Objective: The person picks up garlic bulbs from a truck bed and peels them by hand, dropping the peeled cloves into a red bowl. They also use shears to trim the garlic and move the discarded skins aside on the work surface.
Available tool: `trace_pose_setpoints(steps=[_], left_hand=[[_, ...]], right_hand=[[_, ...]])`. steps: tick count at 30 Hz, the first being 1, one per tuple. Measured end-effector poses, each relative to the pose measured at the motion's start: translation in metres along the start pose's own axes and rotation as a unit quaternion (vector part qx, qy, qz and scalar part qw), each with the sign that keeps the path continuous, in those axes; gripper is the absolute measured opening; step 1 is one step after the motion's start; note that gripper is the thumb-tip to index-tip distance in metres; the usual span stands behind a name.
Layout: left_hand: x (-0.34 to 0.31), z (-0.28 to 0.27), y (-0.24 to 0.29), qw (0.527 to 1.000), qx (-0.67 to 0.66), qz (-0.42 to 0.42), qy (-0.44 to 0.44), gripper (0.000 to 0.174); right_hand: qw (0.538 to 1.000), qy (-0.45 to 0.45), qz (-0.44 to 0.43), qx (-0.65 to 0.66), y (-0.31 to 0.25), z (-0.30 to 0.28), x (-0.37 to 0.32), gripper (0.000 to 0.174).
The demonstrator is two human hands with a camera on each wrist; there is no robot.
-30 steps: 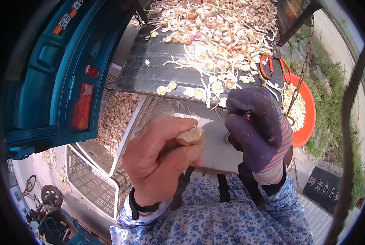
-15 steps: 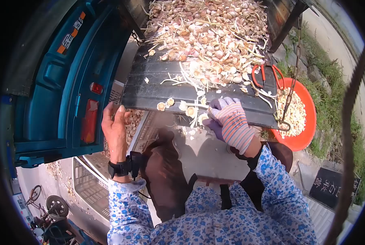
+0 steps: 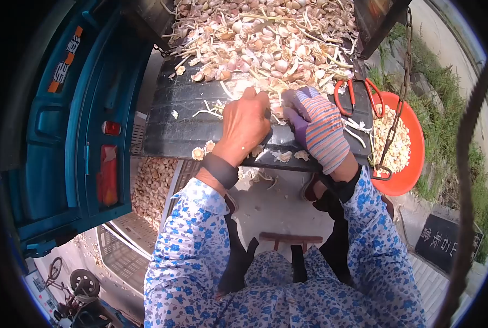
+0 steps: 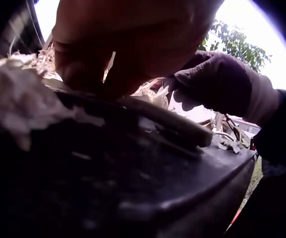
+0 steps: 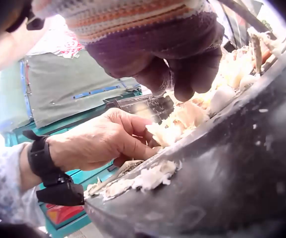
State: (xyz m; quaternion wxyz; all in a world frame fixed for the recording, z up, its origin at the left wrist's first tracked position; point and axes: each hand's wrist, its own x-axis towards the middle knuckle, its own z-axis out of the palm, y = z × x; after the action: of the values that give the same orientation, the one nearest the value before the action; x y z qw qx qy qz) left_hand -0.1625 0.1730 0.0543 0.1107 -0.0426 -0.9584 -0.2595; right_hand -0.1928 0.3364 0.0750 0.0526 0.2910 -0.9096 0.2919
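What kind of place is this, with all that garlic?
It looks like an outdoor roadside spot where people work on garlic. You can tell from the big garlic pile, the teal vehicle with red lights, and the green weeds in the sunshine.

The bare left hand (image 3: 245,128) and the gloved right hand (image 3: 318,123) reach to the near side of the garlic heap (image 3: 266,44) on the black board (image 3: 167,120); their fingertips are hard to make out against the pale skins. Red-handled shears (image 3: 353,98) lie on the board, right of the gloved hand. Beside the board, an orange basin (image 3: 415,147) holds peeled cloves (image 3: 389,143), and more garlic (image 3: 152,183) fills a crate on the left.
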Motion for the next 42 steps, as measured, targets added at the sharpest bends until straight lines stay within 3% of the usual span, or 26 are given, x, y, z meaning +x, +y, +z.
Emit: trace_pose_setpoints(steps=[3,7,10,11,12,14,17,18,20,22,24,25,28,29,31,33,34,39,42], left_hand=[[-0.002,0.003,0.003,0.999,0.031,0.008,0.008,0.012],[-0.007,0.002,0.002,0.999,0.037,0.014,0.018,0.012],[-0.015,-0.015,0.003,0.984,-0.141,-0.012,0.111,0.014],[-0.019,-0.028,0.008,0.909,-0.359,-0.205,0.053,0.013],[-0.023,-0.050,0.015,0.814,-0.498,-0.296,0.035,0.008],[-0.038,-0.056,-0.006,0.703,-0.643,-0.298,0.057,0.009],[-0.065,-0.064,-0.023,0.558,-0.776,-0.274,0.108,0.010],[-0.075,-0.068,-0.033,0.532,-0.796,-0.259,0.124,0.012],[-0.098,-0.087,-0.051,0.576,-0.756,-0.262,0.168,0.014],[-0.131,-0.103,-0.095,0.587,-0.699,-0.312,0.264,0.014],[-0.153,-0.116,-0.126,0.518,-0.637,-0.439,0.365,0.017],[-0.162,-0.118,-0.125,0.524,-0.580,-0.501,0.370,0.021],[-0.145,-0.110,-0.082,0.697,-0.527,-0.405,0.270,0.023],[-0.124,-0.106,-0.056,0.729,-0.523,-0.376,0.231,0.026],[-0.091,-0.088,-0.024,0.825,-0.451,-0.324,0.107,0.025],[-0.063,-0.064,-0.011,0.932,-0.277,-0.216,0.087,0.020],[-0.052,-0.050,-0.018,0.973,-0.168,-0.119,0.102,0.022],[-0.021,-0.024,-0.020,0.997,-0.028,-0.063,0.027,0.021],[-0.022,-0.015,-0.002,0.998,-0.033,-0.053,0.011,0.021]], right_hand=[[0.978,-0.122,-0.016,-0.169,-0.015,0.007,0.010,0.020],[0.967,-0.156,0.037,-0.199,-0.020,0.012,0.011,0.019],[0.963,-0.160,0.061,-0.208,-0.011,0.000,0.002,0.020],[0.962,-0.179,0.115,-0.170,-0.008,-0.010,-0.001,0.023],[0.969,-0.156,0.113,-0.152,0.001,-0.013,-0.007,0.026],[0.983,-0.111,0.068,-0.128,0.012,-0.018,-0.015,0.023],[0.989,0.040,0.048,-0.132,0.003,-0.020,-0.016,0.027],[0.991,0.020,0.036,-0.124,-0.003,-0.022,-0.013,0.028],[0.994,-0.020,0.013,-0.108,-0.019,-0.023,-0.004,0.029],[0.991,-0.047,-0.032,-0.124,-0.026,-0.003,0.001,0.026],[0.985,-0.097,-0.015,-0.143,-0.031,0.017,0.010,0.030],[0.986,-0.086,-0.008,-0.140,-0.035,0.025,0.013,0.025],[0.981,-0.106,-0.037,-0.161,-0.035,0.035,0.020,0.021],[0.986,-0.076,-0.036,-0.144,-0.033,0.038,0.019,0.020],[0.977,-0.139,-0.002,-0.162,-0.032,0.027,0.022,0.026],[0.980,-0.151,0.045,-0.123,-0.031,0.017,0.019,0.031],[0.989,-0.080,0.066,-0.103,-0.029,0.019,0.010,0.033],[0.981,-0.038,0.110,0.154,-0.018,0.014,0.005,0.036],[0.978,-0.076,0.129,0.144,-0.016,0.026,-0.001,0.037]])
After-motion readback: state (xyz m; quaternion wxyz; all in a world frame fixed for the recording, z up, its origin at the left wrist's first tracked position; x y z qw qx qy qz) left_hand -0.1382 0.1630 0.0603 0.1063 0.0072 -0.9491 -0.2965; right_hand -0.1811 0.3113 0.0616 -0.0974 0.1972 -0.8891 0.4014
